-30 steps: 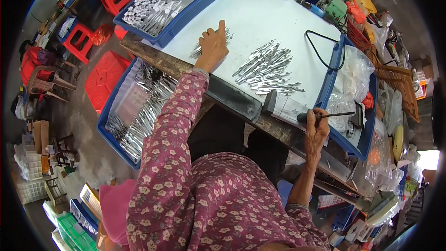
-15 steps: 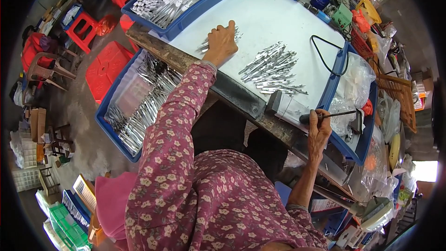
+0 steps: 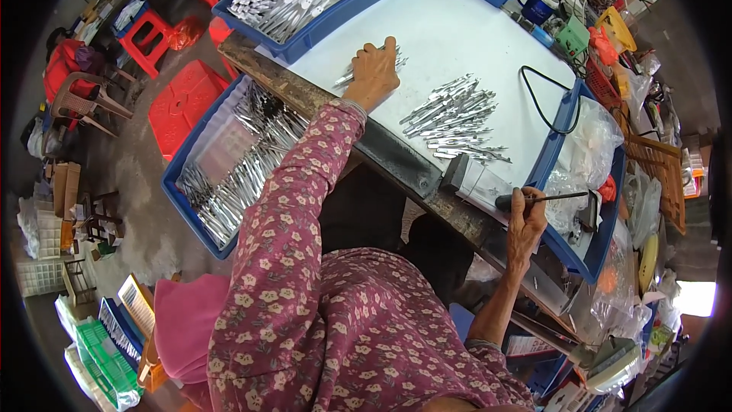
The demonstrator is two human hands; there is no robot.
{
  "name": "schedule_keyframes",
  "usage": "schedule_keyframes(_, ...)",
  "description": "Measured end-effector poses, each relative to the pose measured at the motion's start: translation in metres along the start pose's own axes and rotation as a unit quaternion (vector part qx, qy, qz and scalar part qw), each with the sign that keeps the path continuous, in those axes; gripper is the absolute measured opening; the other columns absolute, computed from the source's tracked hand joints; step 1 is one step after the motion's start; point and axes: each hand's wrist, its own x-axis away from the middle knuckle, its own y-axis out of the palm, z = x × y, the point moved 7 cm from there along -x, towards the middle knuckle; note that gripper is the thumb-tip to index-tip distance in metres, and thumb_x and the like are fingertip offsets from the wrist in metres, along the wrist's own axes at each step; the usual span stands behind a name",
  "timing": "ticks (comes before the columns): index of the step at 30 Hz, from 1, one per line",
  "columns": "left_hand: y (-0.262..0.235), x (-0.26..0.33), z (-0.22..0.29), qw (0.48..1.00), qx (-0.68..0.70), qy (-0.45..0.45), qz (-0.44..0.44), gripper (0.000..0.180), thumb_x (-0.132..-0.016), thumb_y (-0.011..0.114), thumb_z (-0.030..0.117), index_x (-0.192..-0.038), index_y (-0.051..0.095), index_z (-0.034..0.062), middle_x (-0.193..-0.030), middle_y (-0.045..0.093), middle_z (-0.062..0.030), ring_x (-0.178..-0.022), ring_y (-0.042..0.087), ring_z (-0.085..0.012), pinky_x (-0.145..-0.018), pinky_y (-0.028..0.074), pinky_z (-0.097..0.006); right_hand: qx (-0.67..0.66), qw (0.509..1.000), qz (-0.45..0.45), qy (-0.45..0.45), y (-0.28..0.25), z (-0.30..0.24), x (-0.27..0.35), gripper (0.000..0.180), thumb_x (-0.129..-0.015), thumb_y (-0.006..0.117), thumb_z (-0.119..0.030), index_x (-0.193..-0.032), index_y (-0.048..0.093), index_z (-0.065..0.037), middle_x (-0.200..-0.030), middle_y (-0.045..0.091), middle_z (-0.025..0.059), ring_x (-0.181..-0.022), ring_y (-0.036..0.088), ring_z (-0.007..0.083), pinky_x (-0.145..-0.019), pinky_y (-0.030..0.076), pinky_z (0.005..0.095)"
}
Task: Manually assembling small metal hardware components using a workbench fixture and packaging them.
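My left hand (image 3: 374, 75) rests on the white tabletop with bent fingers closed over a small bunch of slim silvery metal parts (image 3: 345, 78). Their ends poke out on both sides of it; the fingertips are mostly hidden. To its right lies a larger loose pile of similar metal parts (image 3: 451, 113). Near the table's front edge, my right hand (image 3: 526, 223) grips a screwdriver (image 3: 560, 196) by its dark handle, the thin dark shaft pointing right. Just left of that handle is a small metal block fixture (image 3: 455, 173) at the edge.
A blue tray (image 3: 305, 44) packed with metal parts stands at the far left, another blue tray (image 3: 189, 214) below the table edge. On the right, a blue tray (image 3: 560, 133) holds plastic bags, with a black cord loop (image 3: 526, 88) against it. Red stools (image 3: 183, 107) stand left.
The whole scene has shifted slightly right and down in view. Both hands keep their grips and places; the screwdriver's shaft points a little more level.
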Motion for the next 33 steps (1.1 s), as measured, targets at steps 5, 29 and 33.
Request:
schedule_keyframes(5, 0.002, 0.002, 0.006, 1.0, -0.009, 0.013, -0.018, 0.032, -0.068, 0.059, 0.004, -0.096, 0.043, 0.003, -0.082, 0.056, -0.0245, -0.074, 0.06, -0.0367, -0.063, 0.05, -0.043, 0.003, 1.0, -0.011, -0.002, 0.0, 0.0, 0.001, 0.019, -0.086, 0.059, -0.014, -0.093, 0.051, 0.001, -0.064, 0.047, 0.0024, -0.056, 0.041, 0.0085, -0.05, 0.036, 0.0232)
schedule_keyframes(29, -0.024, -0.004, -0.02, 0.978, 0.195, -0.036, 0.058, 0.046, -0.066, 0.058, 0.005, -0.106, 0.036, 0.0091, -0.082, 0.059, -0.0249, -0.077, 0.058, -0.0428, -0.069, 0.044, -0.049, 0.001, 1.0, 0.016, -0.017, -0.002, 0.004, 0.004, 0.019, -0.088, 0.057, -0.017, -0.095, 0.053, 0.0, -0.068, 0.047, 0.0003, -0.061, 0.042, 0.0074, -0.053, 0.036, 0.0215)
schedule_keyframes(33, -0.029, -0.007, -0.043, 0.948, 0.302, -0.094, 0.043, 0.047, -0.067, 0.057, 0.009, -0.107, 0.034, 0.0088, -0.084, 0.059, -0.0236, -0.081, 0.057, -0.0413, -0.071, 0.044, -0.047, 0.025, 0.999, 0.025, -0.019, -0.002, -0.001, 0.007, 0.021, -0.087, 0.059, -0.016, -0.095, 0.051, 0.002, -0.068, 0.049, 0.0044, -0.061, 0.043, 0.011, -0.054, 0.038, 0.0249)
